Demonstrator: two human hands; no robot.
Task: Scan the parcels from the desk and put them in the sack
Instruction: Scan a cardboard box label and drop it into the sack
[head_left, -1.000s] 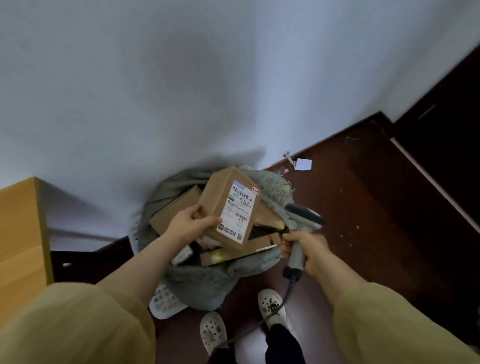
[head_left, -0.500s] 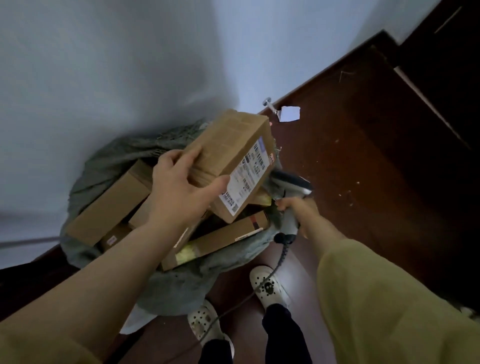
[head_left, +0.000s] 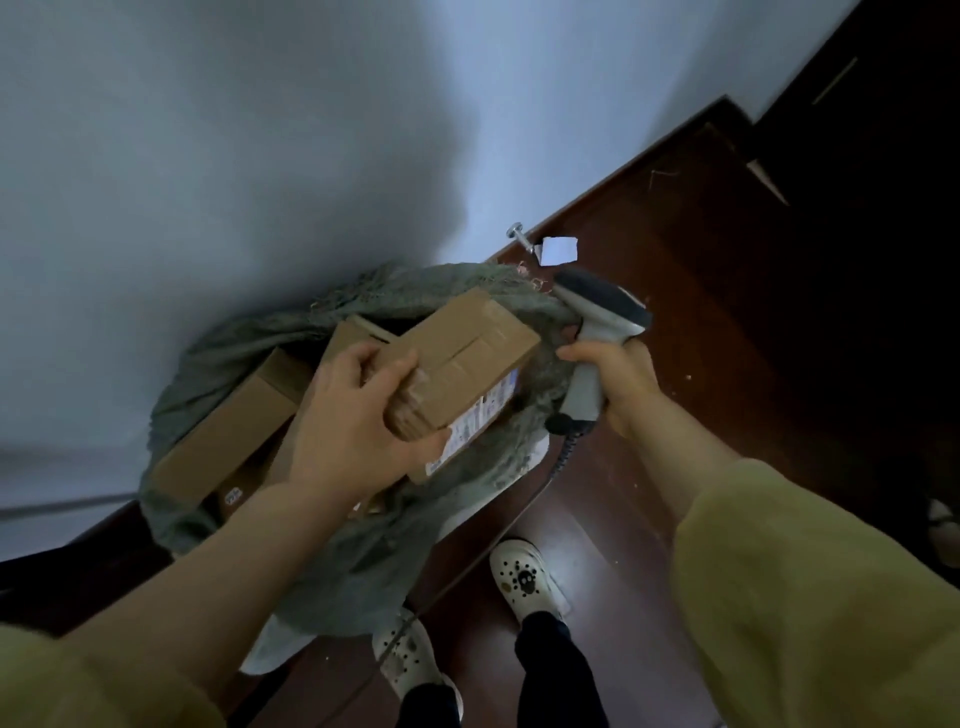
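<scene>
My left hand (head_left: 358, 415) grips a brown cardboard parcel (head_left: 462, 364) by its near end, holding it just over the open mouth of the grey-green sack (head_left: 363, 551). The parcel's white shipping label faces down and right, only its edge showing. Inside the sack lie several other cardboard boxes, one long box (head_left: 228, 431) at the left. My right hand (head_left: 621, 387) grips the handle of a grey barcode scanner (head_left: 597, 317), right of the parcel, beside the sack's rim. Its coiled cable hangs down toward the floor.
The sack sits on a dark wooden floor (head_left: 727, 312) against a white wall (head_left: 260, 156). A scrap of white paper (head_left: 558, 250) and a metal door stop lie near the skirting. My two feet in white clogs (head_left: 522, 577) stand just below the sack.
My left hand has lowered the parcel and turned it flatter, so the label now faces downward over the sack. My right hand with the scanner has shifted right and up beside the sack rim.
</scene>
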